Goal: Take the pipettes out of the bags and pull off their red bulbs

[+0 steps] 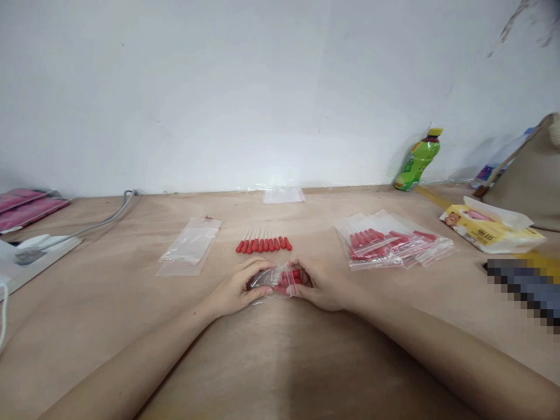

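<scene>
My left hand (238,289) and my right hand (318,286) meet at the middle of the wooden table (280,361). Between them they pinch a small clear zip bag (275,280) with red-tipped droppers inside. Both hands have their fingers closed on the bag's ends. Just beyond the hands lies a row of loose red-tipped droppers (263,244). To the right sits a pile of filled bags (391,242). A stack of empty clear bags (190,245) lies to the left.
A green bottle (417,158) leans on the wall at the back right. A yellow tissue pack (492,230) and a beige bag (531,175) sit at the right. More empty bags (283,194) lie by the wall. A grey cable (105,219) and pink packets (26,204) are at the left.
</scene>
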Demonstrator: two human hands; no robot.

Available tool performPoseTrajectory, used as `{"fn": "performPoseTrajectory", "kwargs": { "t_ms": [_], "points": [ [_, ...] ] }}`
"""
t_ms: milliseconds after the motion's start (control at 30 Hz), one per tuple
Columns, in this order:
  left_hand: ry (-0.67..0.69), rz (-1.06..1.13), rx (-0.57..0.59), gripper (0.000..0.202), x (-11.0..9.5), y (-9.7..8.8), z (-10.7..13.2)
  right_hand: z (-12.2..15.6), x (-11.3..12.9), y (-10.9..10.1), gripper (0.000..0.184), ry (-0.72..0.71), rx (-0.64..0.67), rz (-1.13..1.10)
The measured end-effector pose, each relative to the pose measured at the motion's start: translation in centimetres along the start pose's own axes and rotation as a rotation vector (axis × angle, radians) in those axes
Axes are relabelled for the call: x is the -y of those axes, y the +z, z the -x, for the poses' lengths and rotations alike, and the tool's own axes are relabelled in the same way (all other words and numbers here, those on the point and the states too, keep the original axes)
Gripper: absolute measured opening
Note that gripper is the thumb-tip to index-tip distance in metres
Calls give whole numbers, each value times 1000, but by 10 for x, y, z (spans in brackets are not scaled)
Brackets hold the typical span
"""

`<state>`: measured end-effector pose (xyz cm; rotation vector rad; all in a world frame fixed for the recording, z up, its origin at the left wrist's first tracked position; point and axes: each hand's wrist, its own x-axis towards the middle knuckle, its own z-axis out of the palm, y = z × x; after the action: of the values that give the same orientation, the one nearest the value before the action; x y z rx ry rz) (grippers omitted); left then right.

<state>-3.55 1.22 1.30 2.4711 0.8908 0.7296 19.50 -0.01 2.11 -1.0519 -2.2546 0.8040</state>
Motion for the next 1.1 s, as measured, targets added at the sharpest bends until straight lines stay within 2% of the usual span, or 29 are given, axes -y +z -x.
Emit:
{"fn": "performPoseTrajectory", "kwargs": {
  "t_ms": [233, 400, 533, 700, 833, 900, 967, 1033, 1100],
  "points": [
    [-21, 15, 21, 36, -2, -1, -1, -3, -12, 5, 17, 45, 61, -167],
    [-33, 25, 23, 36, -1, -1, -1, -1, -9, -10, 21, 82, 72, -1],
    [-48, 29, 28, 36, -2, -1, -1, 1, -3, -23, 24, 108, 151, 105],
    [-72, 17, 25, 36, -1, -2, 1, -1, -8, -28, 22, 165, 152, -66],
    [-67, 2, 11, 37, 4, -2, 3, -4, -13, -47, 27, 244, 80, -340],
    [-66, -2, 13, 38, 6, -2, 3, -3, -15, -65, 29, 274, 32, -436],
    [-64, -4, 12, 38, 7, -2, 3, 0, -18, -85, 30, 346, -32, -435],
    [-63, -2, 9, 37, 7, -1, 3, 1, -22, -101, 30, 389, -161, -385],
    [-62, 6, 9, 36, 7, -1, 3, -2, -28, -106, 27, 344, -353, -320]
  ]
}}
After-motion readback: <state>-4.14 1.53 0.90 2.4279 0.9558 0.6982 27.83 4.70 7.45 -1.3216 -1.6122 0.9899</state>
